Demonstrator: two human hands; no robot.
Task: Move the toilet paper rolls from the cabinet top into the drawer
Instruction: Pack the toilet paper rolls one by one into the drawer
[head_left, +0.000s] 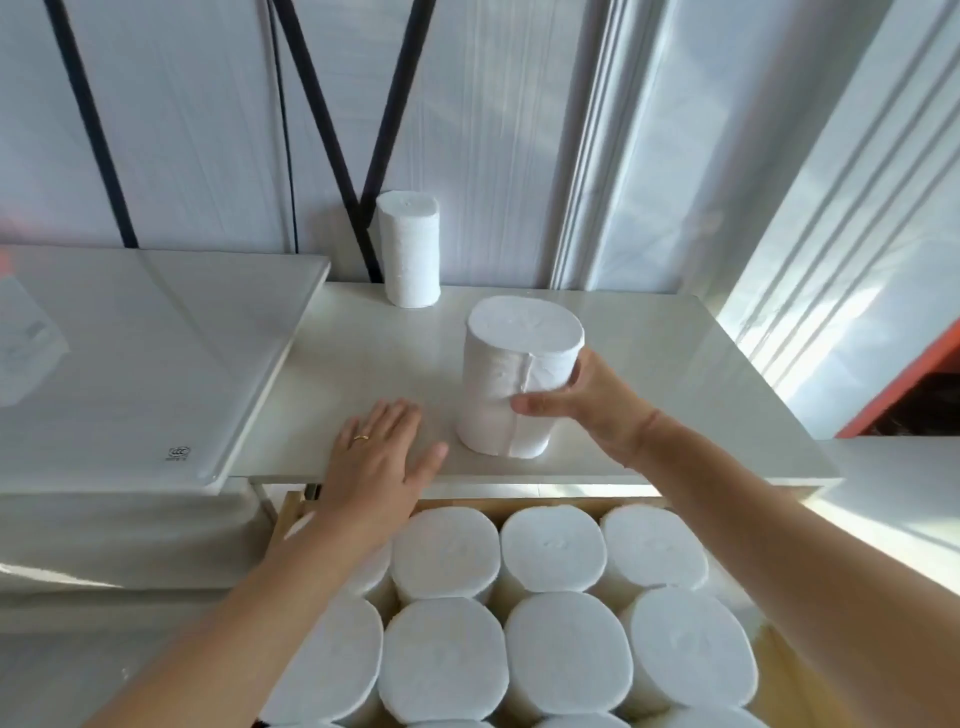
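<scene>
right hand (587, 410) fingers curled round near roll (519, 364), which stands upright on counter (675, 353), front centre; left hand (379, 457) flat on counter beside it, fingers straight, holding nothing; second roll (409, 249) upright at back by wall; drawer (291, 512) below open, packed with upright rolls (553, 551)
</scene>
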